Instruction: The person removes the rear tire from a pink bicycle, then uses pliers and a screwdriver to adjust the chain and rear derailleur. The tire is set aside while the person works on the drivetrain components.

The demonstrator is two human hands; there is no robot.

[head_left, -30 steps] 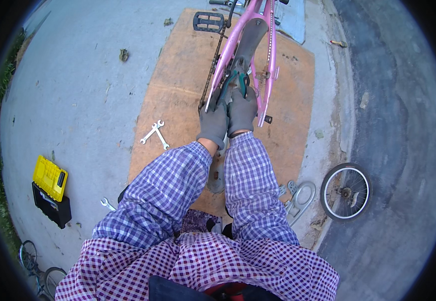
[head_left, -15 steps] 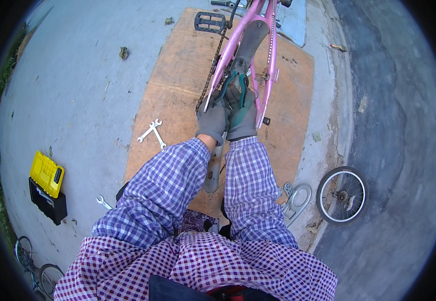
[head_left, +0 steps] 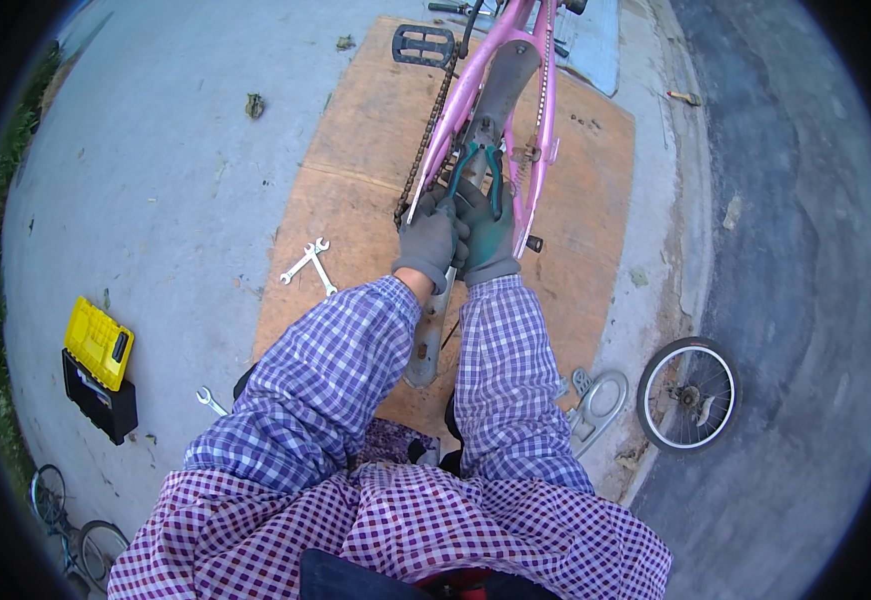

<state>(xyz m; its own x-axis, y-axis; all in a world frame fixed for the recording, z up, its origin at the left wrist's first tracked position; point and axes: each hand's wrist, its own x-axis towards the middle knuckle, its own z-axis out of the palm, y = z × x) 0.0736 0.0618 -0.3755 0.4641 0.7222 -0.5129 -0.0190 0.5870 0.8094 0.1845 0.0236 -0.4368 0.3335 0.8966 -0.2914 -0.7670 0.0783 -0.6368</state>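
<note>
Left hand (head_left: 429,238) is gripping one handle of the pliers (head_left: 496,178) inside the frame (head_left: 466,87); right hand (head_left: 491,236) is cradling the other, can't tell if its fingers are closing. If the jaws are biting badly, they could be slipping and scraping the fender (head_left: 508,82).

I hold the pliers (head_left: 496,170) at upper middle of the picture, teal handles spread, head pointing upward over the grey mudguard (head_left: 508,80). The pink bicycle frame (head_left: 467,88) slants down from the top edge, its two stays flanking both.
</note>
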